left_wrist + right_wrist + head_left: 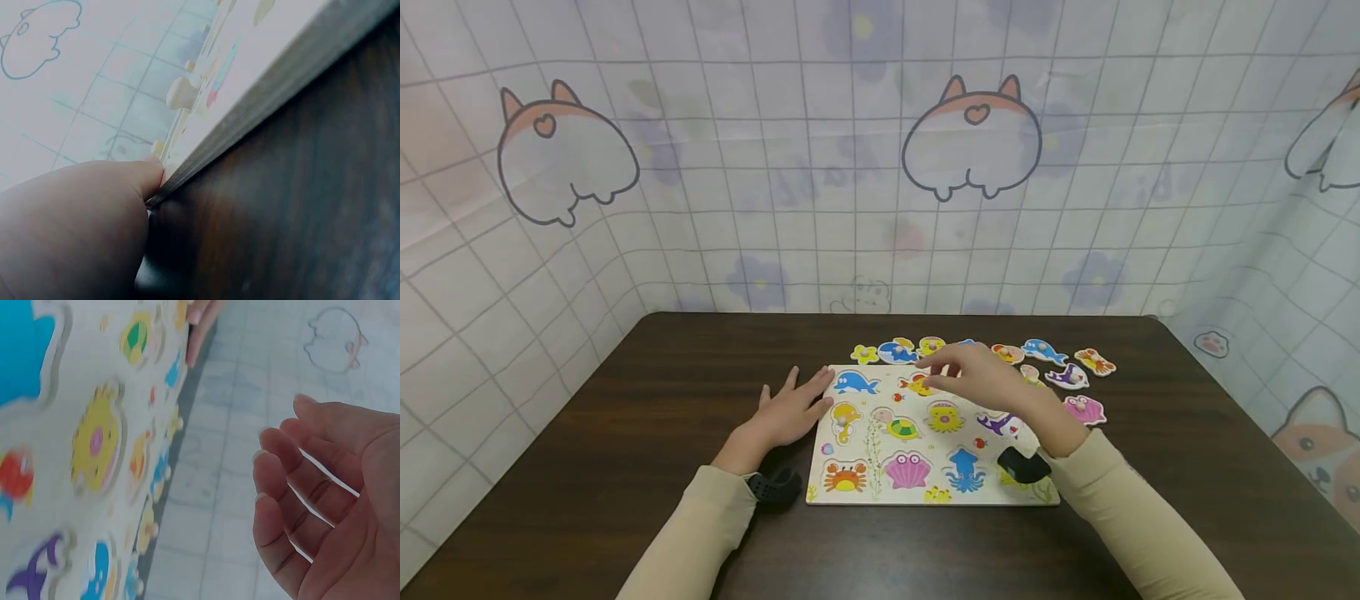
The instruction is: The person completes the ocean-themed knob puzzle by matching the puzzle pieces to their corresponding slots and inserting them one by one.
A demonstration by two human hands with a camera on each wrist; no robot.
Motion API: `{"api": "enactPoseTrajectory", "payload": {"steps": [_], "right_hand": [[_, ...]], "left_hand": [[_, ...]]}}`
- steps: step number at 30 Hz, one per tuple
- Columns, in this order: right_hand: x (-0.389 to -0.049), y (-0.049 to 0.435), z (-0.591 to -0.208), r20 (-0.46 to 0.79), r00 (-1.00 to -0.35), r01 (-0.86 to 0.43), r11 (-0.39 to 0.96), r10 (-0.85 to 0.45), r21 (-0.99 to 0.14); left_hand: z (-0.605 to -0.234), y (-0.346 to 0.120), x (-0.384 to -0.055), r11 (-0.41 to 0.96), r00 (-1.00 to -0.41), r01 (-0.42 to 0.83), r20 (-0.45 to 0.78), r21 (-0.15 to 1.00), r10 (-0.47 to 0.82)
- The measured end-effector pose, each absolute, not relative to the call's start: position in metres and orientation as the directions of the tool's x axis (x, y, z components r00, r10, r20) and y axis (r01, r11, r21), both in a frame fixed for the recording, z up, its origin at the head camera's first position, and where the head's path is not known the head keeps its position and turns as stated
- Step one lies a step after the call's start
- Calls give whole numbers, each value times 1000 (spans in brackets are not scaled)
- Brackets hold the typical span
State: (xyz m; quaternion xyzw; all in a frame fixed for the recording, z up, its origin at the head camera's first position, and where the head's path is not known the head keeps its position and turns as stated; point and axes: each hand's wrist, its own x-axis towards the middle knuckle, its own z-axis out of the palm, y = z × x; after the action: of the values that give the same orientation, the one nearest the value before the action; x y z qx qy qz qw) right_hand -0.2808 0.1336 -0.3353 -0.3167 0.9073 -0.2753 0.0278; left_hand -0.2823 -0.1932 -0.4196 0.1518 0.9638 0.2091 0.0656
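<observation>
beige sleeves (1138, 512) flank the puzzle board (902, 497) on the counter (595, 417); left hand (786, 412), fingers spread, touches its edge, right hand (981, 379) hovers above, fingers bent, grasping nothing. best pinch loose pieces (1043, 351) by their knobs (180, 94).

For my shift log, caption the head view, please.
Left hand touches a cream rectangular wooden sea-animal puzzle board; empty right hand hovers above it.

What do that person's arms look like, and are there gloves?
The left sleeve and right sleeve are plain beige. A curved black band is worn on the left, a blocky black thing on the right. No gloves: the left grip and right grip are bare.
</observation>
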Motion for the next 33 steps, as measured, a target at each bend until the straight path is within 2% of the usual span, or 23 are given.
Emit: {"api": "enactPoseTrajectory", "payload": {"steps": [7,14,33], "right_hand": [[-281,183,-330,159,-866,-480,699,-474,-530],[-283,221,-326,206,-896,-440,736,-392,-514],[-280,314,-340,55,-968,-237,819,-245,-522]], "left_hand": [[-419,-193,-283,870,-947,256,-72,422,313],[-420,-193,-284,865,-946,257,-71,430,317],[-413,-189,-280,858,-941,232,-117,458,317]]}}
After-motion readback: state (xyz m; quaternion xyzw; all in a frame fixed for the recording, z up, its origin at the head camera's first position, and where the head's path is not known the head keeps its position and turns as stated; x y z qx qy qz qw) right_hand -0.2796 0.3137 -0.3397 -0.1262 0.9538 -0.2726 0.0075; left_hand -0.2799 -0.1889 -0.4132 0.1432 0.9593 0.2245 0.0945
